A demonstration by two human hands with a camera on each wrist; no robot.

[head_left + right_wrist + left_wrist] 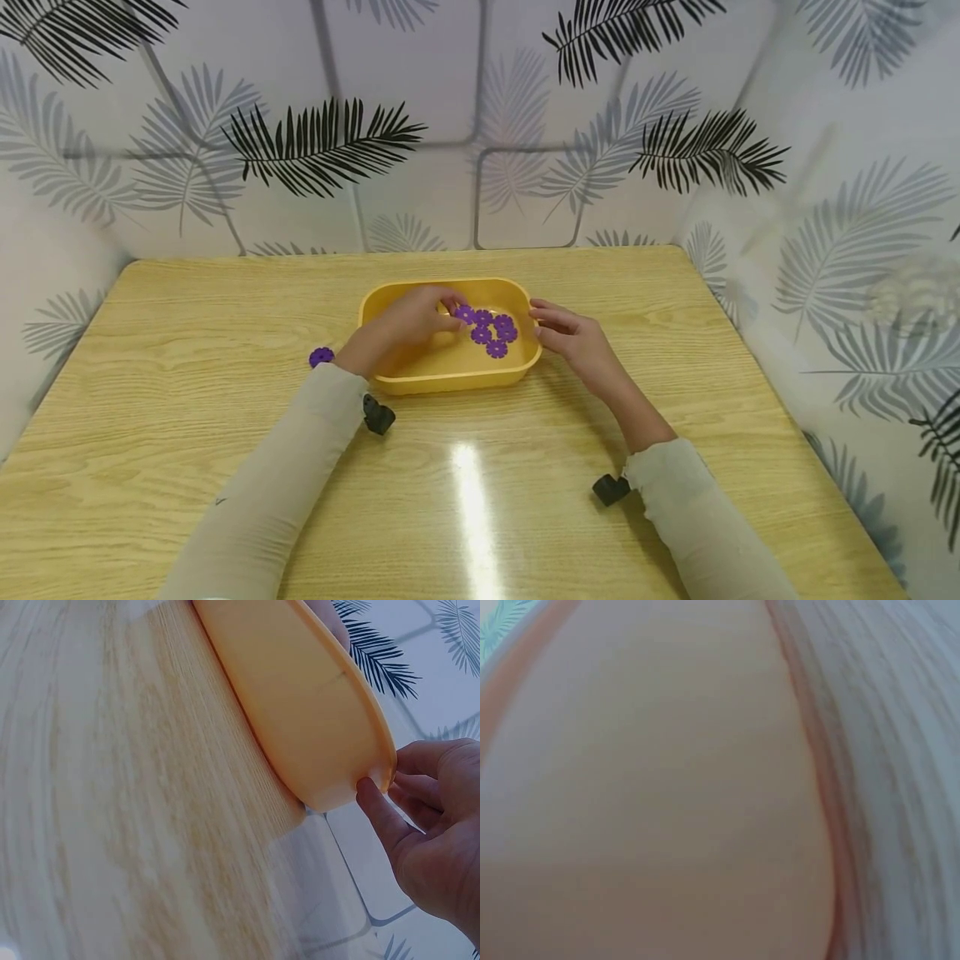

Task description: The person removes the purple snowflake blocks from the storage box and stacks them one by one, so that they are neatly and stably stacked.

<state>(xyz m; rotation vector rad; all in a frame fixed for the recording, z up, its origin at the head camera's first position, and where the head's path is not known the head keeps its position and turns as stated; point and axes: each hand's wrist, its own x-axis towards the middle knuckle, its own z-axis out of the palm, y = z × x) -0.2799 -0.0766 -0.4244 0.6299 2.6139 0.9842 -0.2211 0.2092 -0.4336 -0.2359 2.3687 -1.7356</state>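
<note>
A yellow plastic bin (435, 385) sits on the wooden table, with several purple notched, flower-shaped discs (497, 348) in its right half. Reaching over the near left rim, my left hand (420, 317) pinches one purple disc (466, 314) between thumb and fingertips, beside the others. My right hand (577, 342) touches the bin's right end from outside. In the right wrist view, the thumb of this hand (442, 825) lies on the bin's outer wall (322, 712) and the fingers are at its rim. The bin's wall (667, 772) fills most of the left wrist view.
Another purple disc (322, 356) lies on the table left of the bin, beside my left forearm. The wooden tabletop (225, 308) meets a leaf-patterned wall covering (435, 200) at the back and sides. A bright light reflection crosses the table's front.
</note>
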